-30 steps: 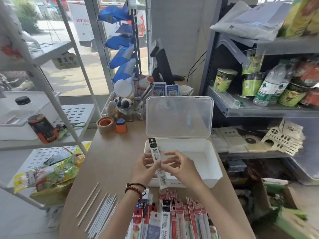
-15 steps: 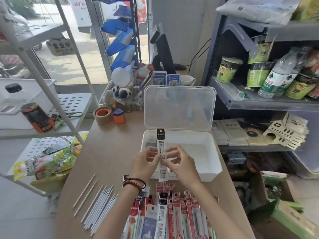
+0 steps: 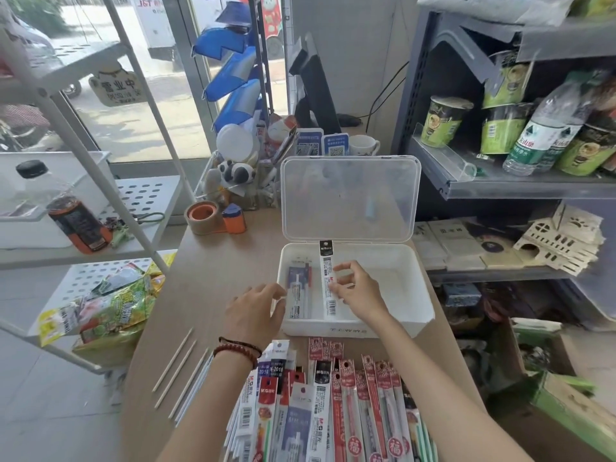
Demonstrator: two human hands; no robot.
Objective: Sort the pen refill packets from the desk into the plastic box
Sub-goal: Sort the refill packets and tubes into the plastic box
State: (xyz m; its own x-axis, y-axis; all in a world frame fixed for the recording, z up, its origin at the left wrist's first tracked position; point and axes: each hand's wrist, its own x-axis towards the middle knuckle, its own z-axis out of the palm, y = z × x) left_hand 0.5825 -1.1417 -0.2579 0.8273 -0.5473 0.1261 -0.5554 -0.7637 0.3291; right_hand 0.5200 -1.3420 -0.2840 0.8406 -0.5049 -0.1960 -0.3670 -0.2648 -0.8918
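A white plastic box stands open on the wooden desk, its clear lid tipped up at the back. My right hand holds a narrow white refill packet with a black top over the box's left half. Another refill packet lies inside at the left wall. My left hand hovers with fingers apart beside the box's left front corner, holding nothing. Several refill packets, red, white and blue, lie fanned out on the desk's near edge.
Thin wooden and white sticks lie left of the packets. A tape roll and a desk organiser stand behind the box. A white wire rack with snack bags stands left; a grey shelf with cups and bottles stands right.
My left hand let go of the black-topped packet and moved left and down. My right hand carried the packet forward over the box's inside.
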